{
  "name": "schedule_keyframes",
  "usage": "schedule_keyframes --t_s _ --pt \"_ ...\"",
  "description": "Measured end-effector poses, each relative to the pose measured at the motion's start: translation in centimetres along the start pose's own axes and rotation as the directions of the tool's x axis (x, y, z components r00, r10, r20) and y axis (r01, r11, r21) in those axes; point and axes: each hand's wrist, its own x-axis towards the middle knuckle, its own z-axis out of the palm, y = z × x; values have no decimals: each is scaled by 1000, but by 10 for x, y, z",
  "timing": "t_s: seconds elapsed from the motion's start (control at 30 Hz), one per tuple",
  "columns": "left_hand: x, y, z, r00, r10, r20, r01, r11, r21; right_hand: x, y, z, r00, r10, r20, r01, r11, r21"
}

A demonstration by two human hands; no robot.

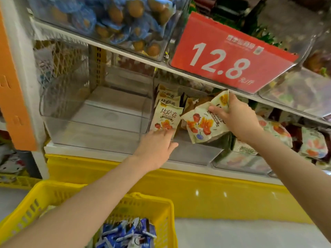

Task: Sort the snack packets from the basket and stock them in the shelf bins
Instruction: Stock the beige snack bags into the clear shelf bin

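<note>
A row of cream snack packets (167, 117) with red and orange print stands upright in a clear shelf bin (195, 151) on the middle shelf. My left hand (157, 149) reaches up to the front packet, its fingers touching the packet's lower edge. My right hand (236, 119) grips one or two more of the same cream packets (202, 126), tilted, just above that bin. Below, the yellow basket (159, 208) holds blue and white packets (129, 233).
An empty clear bin (89, 111) sits to the left of the packets. Bins of blue-wrapped snacks (111, 20) fill the upper shelf beside a red 12.8 price sign (225, 58). More cream packets (311, 142) lie in bins at right. A yellow ledge (215, 190) runs under the shelf.
</note>
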Motion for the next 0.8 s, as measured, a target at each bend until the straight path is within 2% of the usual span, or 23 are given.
schedule_keyframes --t_s 0.07,0.2,0.33,0.4,0.5,0.63,0.7,0.8 --pt "-2 -4 10 995 73 -63 -66 992 106 12 2 13 997 -59 -45 54 994 -96" --pt "0 -4 14 984 72 -166 -54 993 109 23 1 46 996 -82 -17 74 958 -276" --pt "-1 -3 18 976 63 -206 -45 995 94 33 7 72 972 -234 10 216 877 -430" --pt "-2 -4 18 977 65 -202 -49 995 84 44 9 77 966 -259 26 238 840 -488" --pt "-3 -4 17 977 74 -200 -63 996 63 60 11 85 967 -224 118 253 854 -454" --pt "-4 -4 17 972 72 -223 -58 996 68 70 19 98 914 -239 327 333 904 -268" --pt "-4 -3 16 974 65 -219 -51 996 68 78 19 101 922 -245 301 328 906 -268" --pt "-4 -2 15 971 63 -231 -53 997 49 84 13 108 956 -242 166 285 898 -335"
